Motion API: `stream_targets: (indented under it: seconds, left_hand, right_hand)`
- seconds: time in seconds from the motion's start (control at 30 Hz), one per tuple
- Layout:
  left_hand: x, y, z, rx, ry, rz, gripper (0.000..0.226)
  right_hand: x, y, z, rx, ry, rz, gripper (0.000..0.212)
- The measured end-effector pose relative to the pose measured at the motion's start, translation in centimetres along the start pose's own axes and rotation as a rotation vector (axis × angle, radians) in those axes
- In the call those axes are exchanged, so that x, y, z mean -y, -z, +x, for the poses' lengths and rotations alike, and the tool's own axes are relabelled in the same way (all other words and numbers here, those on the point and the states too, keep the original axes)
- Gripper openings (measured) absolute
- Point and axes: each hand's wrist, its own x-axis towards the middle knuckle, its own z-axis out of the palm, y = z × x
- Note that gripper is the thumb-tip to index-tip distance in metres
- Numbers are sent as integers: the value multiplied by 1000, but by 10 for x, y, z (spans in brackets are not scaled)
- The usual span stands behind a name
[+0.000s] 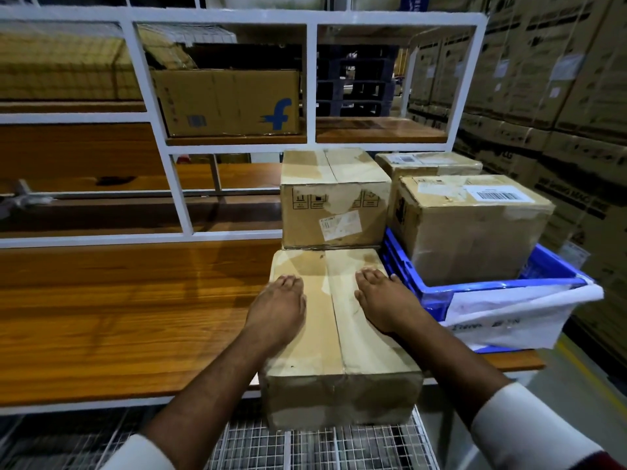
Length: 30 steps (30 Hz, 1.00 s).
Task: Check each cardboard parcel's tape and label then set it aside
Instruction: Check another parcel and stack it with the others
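Inside blue crate [420,296], labelled parcel [471,228]; hands flat on nearest parcel [339,334].

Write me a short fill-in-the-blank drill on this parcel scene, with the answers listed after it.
1. Both hands, the left hand and the right hand, rest flat on the ____ of the near parcel.
2. The parcel with the barcode label sits in a ____ crate.
3. The box on the shelf shows a blue letter ____.
4. The near parcel juts over the front edge of the wooden ____.

Missing words: top; blue; f; table
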Motion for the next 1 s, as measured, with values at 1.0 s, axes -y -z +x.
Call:
stream_targets:
  seconds: [1.0]
  left_hand:
    - [-13,14,-59,62,-76,-11,50]
  right_hand:
    - [19,1,-68,8,-3,28,54]
